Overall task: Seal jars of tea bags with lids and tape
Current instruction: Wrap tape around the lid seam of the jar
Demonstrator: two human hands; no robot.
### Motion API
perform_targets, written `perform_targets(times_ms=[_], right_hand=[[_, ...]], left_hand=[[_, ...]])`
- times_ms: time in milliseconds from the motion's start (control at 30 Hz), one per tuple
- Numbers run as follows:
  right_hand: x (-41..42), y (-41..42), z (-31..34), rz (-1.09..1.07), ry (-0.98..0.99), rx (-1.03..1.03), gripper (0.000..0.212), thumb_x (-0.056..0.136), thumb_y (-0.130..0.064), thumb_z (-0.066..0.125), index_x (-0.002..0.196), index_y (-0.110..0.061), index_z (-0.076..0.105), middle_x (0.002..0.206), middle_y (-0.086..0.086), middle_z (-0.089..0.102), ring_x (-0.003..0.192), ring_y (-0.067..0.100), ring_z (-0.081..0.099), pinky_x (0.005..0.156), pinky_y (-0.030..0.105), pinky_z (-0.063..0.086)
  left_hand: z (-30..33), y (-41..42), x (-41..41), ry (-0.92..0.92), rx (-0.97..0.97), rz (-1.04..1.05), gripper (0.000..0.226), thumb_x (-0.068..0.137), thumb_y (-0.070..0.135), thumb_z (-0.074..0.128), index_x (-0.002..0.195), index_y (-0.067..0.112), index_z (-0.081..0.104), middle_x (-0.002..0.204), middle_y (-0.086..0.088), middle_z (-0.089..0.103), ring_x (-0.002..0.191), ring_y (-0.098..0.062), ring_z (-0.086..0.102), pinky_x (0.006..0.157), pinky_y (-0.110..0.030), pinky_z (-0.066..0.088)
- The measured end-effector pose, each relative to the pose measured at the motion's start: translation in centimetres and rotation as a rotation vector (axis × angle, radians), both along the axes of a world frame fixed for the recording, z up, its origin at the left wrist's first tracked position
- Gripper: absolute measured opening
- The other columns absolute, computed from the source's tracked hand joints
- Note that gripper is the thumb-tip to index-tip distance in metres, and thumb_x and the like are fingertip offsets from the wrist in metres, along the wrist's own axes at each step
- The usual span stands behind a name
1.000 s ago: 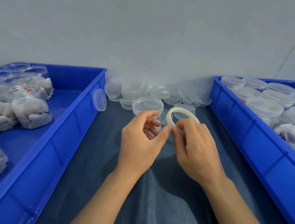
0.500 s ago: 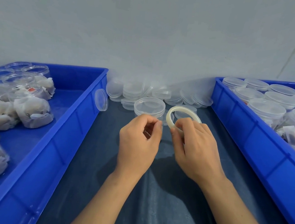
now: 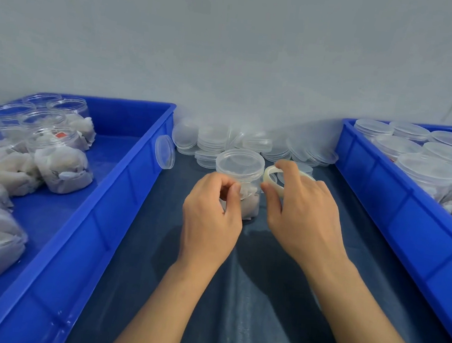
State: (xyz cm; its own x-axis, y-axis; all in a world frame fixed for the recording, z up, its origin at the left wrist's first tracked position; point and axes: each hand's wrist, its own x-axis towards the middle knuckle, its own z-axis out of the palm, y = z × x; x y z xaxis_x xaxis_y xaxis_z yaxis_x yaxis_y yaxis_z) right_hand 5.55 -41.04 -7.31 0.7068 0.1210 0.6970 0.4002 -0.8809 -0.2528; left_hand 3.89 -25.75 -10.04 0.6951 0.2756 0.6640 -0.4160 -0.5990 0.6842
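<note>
a dark blue-grey sheet (image 3: 236, 295) covers the work surface through the middle of the frame, running back to a plain pale grey wall (image 3: 230, 48) across the upper half. a blue tray (image 3: 100, 215) at lower left holds open jars stuffed with tea bags; another blue tray (image 3: 396, 213) at right holds lidded jars. loose clear lids (image 3: 214, 140) pile against the wall at centre. just in front of them stands a lidded jar of tea bags (image 3: 242, 178). the left hand (image 3: 209, 219) pinches thumb and forefinger together beside the jar's left wall; what they grip is too fine to tell. the right hand (image 3: 300, 219) is clamped on a pale tape roll (image 3: 272, 175) just right of the jar.
</note>
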Motion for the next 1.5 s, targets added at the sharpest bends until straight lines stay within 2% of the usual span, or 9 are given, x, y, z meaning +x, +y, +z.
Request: perform_targets(times_ms=[133,233,433,667,900,1033,1233,1367,1500], right_hand=[[0.3,0.0,0.5,-0.006,-0.052,-0.091,0.034,0.102,-0.03,0.06,0.133,-0.016,0.059,0.076,-0.002,0.069,0.083,0.03,0.065,0.078,0.036,0.037],[0.3,0.1,0.5,-0.014,-0.095,-0.155,0.037,0.103,-0.029,0.06,0.138,-0.019,0.061,0.075,-0.002,0.069,0.079,0.03,0.064,0.079,0.039,0.041],[0.8,0.1,0.1,-0.035,-0.138,-0.217,0.034,0.106,-0.029,0.053,0.138,-0.022,0.064,0.075,0.0,0.071,0.075,0.03,0.062,0.081,0.04,0.042],[0.9,0.3,0.0,-0.066,-0.176,-0.222,0.03,0.104,-0.026,0.055,0.129,-0.021,0.07,0.068,-0.001,0.067,0.071,0.03,0.059,0.08,0.038,0.038],[0.8,0.6,0.0,-0.071,-0.2,-0.203,0.027,0.102,-0.024,0.06,0.125,-0.017,0.073,0.065,0.0,0.066,0.067,0.029,0.059,0.076,0.041,0.042],[0.9,1.0,-0.3,-0.097,-0.196,-0.214,0.028,0.103,-0.027,0.058,0.125,-0.017,0.073,0.063,-0.001,0.064,0.065,0.029,0.059,0.072,0.041,0.039],[1.0,1.1,-0.5,-0.122,-0.282,-0.221,0.024,0.101,-0.022,0.062,0.118,-0.012,0.076,0.059,0.001,0.063,0.059,0.029,0.057,0.066,0.041,0.039],[1.1,1.1,-0.6,-0.126,-0.311,-0.214,0.022,0.099,-0.02,0.064,0.115,-0.011,0.076,0.056,0.002,0.061,0.056,0.03,0.055,0.064,0.04,0.038],[1.1,1.2,-0.7,-0.125,-0.307,-0.207,0.023,0.101,-0.021,0.061,0.115,-0.011,0.076,0.056,0.001,0.06,0.056,0.028,0.052,0.063,0.04,0.037]], left_hand=[[-0.2,0.1,0.3,-0.003,0.007,0.013,0.01,0.101,0.014,0.068,0.091,0.013,0.066,0.089,0.007,0.065,0.087,-0.019,0.059,0.075,-0.04,0.051],[-0.3,0.2,0.5,-0.034,0.013,0.049,0.009,0.099,0.013,0.071,0.091,0.012,0.067,0.106,0.003,0.057,0.103,-0.02,0.054,0.083,-0.044,0.053],[-0.4,0.2,0.8,0.03,-0.103,0.004,0.007,0.099,0.014,0.072,0.093,0.015,0.069,0.137,0.002,0.05,0.132,0.002,0.047,0.101,-0.031,0.052],[-0.2,0.3,0.9,0.044,-0.115,-0.007,0.006,0.099,0.012,0.072,0.093,0.013,0.07,0.137,0.004,0.061,0.131,-0.005,0.055,0.105,-0.037,0.051],[-0.3,0.3,1.2,0.029,-0.111,0.011,0.005,0.098,0.01,0.072,0.094,0.01,0.071,0.135,0.002,0.061,0.124,0.004,0.053,0.094,-0.009,0.043],[-0.5,0.3,1.4,0.028,-0.134,0.015,0.005,0.098,0.011,0.073,0.093,0.009,0.072,0.135,0.004,0.061,0.126,0.002,0.055,0.102,-0.021,0.049],[-0.5,0.4,1.6,0.046,-0.249,-0.046,0.007,0.094,0.013,0.077,0.091,0.012,0.072,0.13,0.008,0.061,0.127,-0.001,0.058,0.101,-0.031,0.055],[-0.6,0.5,1.9,0.084,-0.445,-0.135,0.024,0.092,0.014,0.08,0.106,0.017,0.06,0.125,0.012,0.065,0.121,0.0,0.061,0.098,-0.032,0.059],[-1.2,0.8,2.3,0.156,-0.492,-0.241,0.038,0.098,0.027,0.072,0.133,0.025,0.058,0.134,0.019,0.061,0.128,0.006,0.055,0.101,-0.022,0.05]])
